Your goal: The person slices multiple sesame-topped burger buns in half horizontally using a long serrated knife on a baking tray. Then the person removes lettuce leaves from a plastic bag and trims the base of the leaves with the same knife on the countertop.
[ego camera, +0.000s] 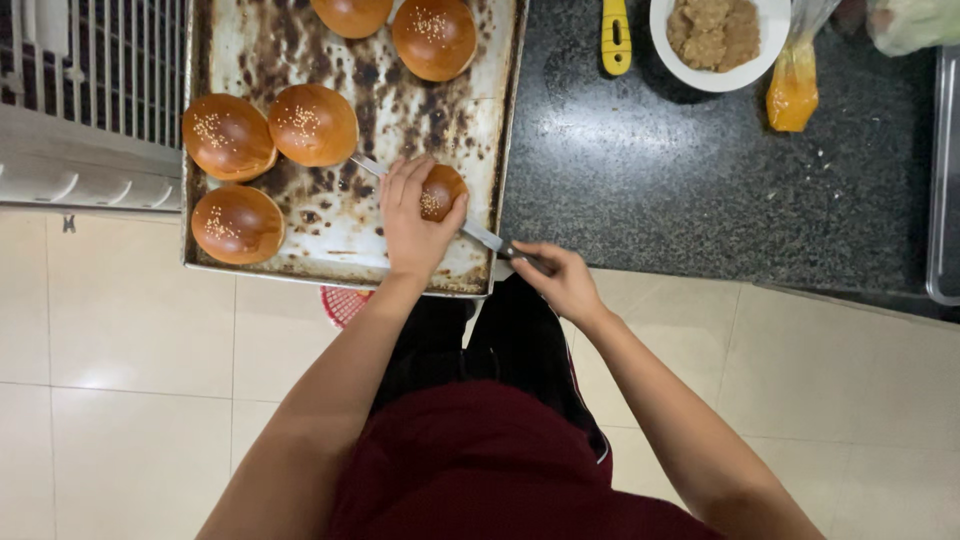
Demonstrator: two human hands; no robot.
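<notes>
Both forearms reach up the frame: left hand [415,225] fingers clamp a bun [441,190] on the tray [340,255] at centre, right hand [560,278] grips the knife [470,232], mid-slice, which likely needs a level stroke.

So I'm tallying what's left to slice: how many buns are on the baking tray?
6. Two at the top of the tray, one cut off by the frame, one whole; two mid-left; one lower left; one under the left hand.
</notes>
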